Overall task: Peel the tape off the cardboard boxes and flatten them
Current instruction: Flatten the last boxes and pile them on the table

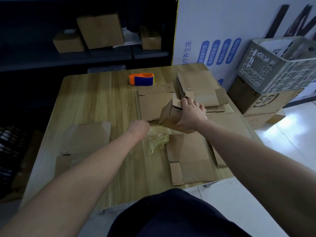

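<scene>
A small brown cardboard box (168, 113) stands tilted in the middle of the wooden table (95, 103), still three-dimensional. My right hand (192, 113) grips its top and right side, thumb on the near face. My left hand (139, 128) is curled just left of the box and pinches a strip of clear yellowish tape, blurred with motion. A crumpled wad of peeled tape (158, 140) lies under and in front of that hand. Flattened boxes lie around: one at near left (87, 142), one at near right (189, 158), others behind (153, 100) and at far right (203, 88).
An orange and blue tape dispenser (142, 79) sits at the table's far side. Sealed cardboard boxes (100, 30) stand on a dark shelf behind. To the right, a grey plastic crate (280, 65) rests on stacked cartons (263, 101) on the floor.
</scene>
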